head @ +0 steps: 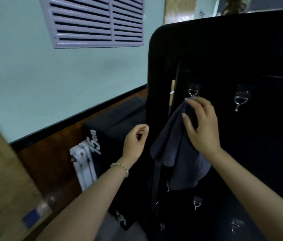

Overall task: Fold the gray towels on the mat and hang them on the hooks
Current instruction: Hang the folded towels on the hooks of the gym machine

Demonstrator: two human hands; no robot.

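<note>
Right hand (202,126) touches gray towel (175,150), seemingly hung on hook (193,91); left hand (135,140) hovers.

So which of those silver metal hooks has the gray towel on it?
The top-left silver metal hook on the black board, above the right hand. The dark gray towel drapes from it; the hook to its right and the lower ones are bare.

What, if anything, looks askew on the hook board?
The gray towel hangs bunched from one corner at the upper left hook, its lower edges uneven rather than neatly folded. The right hand touches it.
</note>
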